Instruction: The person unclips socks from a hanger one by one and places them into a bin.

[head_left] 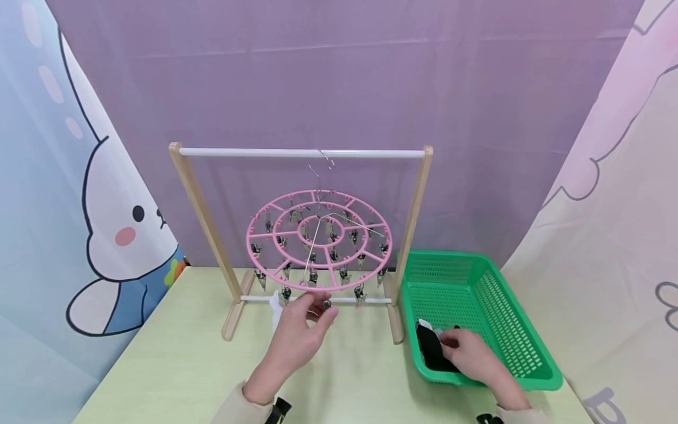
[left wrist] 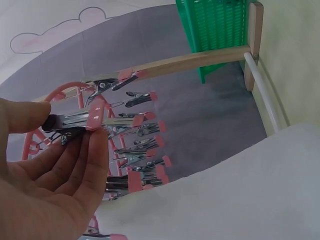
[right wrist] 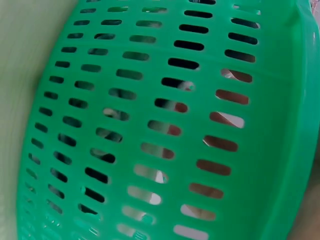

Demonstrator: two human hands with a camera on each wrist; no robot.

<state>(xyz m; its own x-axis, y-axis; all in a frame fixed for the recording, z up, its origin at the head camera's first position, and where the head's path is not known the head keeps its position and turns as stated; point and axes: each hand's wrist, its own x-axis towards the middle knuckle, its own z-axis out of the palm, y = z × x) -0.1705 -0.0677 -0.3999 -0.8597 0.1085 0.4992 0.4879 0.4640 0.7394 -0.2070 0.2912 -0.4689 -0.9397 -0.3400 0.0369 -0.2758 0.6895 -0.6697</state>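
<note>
My left hand (head_left: 296, 334) is at the front rim of a round pink clip hanger (head_left: 288, 285), where thumb and fingers pinch a metal clip. In the left wrist view this clip (left wrist: 75, 121) has a pink tip and nothing between its ends. My right hand (head_left: 473, 353) reaches into the green basket (head_left: 529, 330) at its near left corner, fingers pinching a black cloth (head_left: 430, 348). Beside the black cloth a bit of white shows. Only the basket's slotted wall fills the right wrist view, hiding most of that hand. White cloth (head_left: 276, 309) hangs left of my left hand.
The hanger hooks over the white bar (head_left: 254, 152) of a wooden-legged rack (head_left: 203, 221). Several more metal clips dangle from its rings. The basket stands close to the rack's right foot (head_left: 396, 324) on the pale table (head_left: 175, 365). Purple cloth (head_left: 339, 70) forms the backdrop.
</note>
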